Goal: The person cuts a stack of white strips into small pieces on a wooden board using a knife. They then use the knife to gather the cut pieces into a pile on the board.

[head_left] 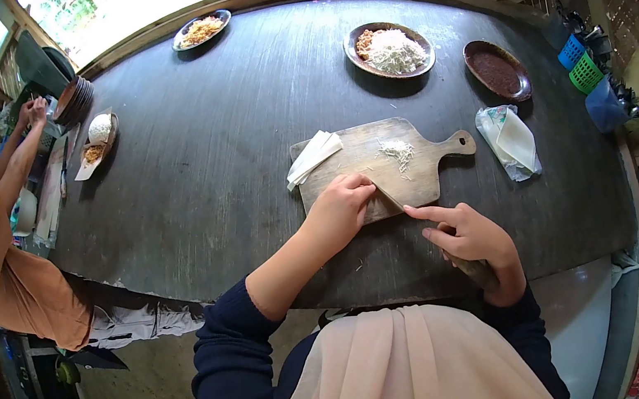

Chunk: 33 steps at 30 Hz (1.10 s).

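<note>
My right hand (pixel 466 236) is wrapped round the wooden handle of a knife (pixel 476 268), with the index finger stretched along it. The thin blade slants up and left over the near edge of a wooden cutting board (pixel 367 154). My left hand (pixel 343 202) rests on the board's near side, its fingers pressed together beside the blade's far end; anything under them is hidden. White flat strips (pixel 314 157) lie stacked at the board's left end. A small heap of white shreds (pixel 396 152) sits near the board's handle.
Behind the board are a plate with white shreds (pixel 396 51) and a plate of food (pixel 202 30). On the right are a dark brown dish (pixel 497 71), a plastic packet (pixel 509 143) and coloured baskets (pixel 585 73). Another person (pixel 13 273) works at the left beside an oblong dish (pixel 103 142).
</note>
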Each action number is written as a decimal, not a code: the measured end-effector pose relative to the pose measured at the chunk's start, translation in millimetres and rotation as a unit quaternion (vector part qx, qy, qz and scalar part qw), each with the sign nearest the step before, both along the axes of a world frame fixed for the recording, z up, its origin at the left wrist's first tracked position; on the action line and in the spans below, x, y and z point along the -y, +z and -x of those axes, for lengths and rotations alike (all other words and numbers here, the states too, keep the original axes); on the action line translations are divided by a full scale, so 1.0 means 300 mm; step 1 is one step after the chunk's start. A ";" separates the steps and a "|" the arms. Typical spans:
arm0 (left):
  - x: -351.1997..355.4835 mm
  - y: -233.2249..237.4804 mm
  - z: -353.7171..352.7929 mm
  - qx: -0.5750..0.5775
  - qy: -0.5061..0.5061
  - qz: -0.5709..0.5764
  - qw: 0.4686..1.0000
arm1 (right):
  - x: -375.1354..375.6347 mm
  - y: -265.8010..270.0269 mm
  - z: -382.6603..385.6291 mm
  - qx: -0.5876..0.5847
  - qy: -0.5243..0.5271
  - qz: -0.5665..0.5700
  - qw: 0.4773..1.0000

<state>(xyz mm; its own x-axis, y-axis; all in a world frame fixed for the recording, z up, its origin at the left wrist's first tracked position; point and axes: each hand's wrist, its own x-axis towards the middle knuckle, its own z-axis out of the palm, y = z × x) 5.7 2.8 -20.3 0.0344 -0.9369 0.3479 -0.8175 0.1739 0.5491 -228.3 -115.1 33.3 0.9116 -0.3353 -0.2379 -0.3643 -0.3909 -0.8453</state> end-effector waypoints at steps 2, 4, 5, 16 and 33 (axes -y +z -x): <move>0.000 -0.004 0.000 -0.002 0.001 0.001 1.000 | 0.001 -0.001 0.003 0.002 0.008 0.004 1.000; 0.002 -0.006 0.003 -0.004 0.000 0.003 1.000 | 0.001 0.002 0.009 0.008 0.006 -0.010 1.000; 0.002 -0.006 0.005 -0.011 0.002 0.000 1.000 | 0.002 -0.001 0.011 0.008 0.005 -0.010 1.000; 0.004 0.001 0.007 -0.027 0.003 0.008 1.000 | 0.002 -0.015 0.014 0.028 0.011 0.003 1.000; 0.011 -0.013 -0.005 0.004 -0.016 0.012 1.000 | 0.014 0.030 0.003 -0.022 -0.004 -0.052 0.998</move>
<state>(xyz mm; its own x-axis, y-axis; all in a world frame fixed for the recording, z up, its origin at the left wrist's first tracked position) 7.2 -0.4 -24.2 0.0012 -0.9288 0.3705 -0.8159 0.2133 0.5375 -229.2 -119.4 42.2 0.8963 -0.3144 -0.3126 -0.4058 -0.2978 -0.8641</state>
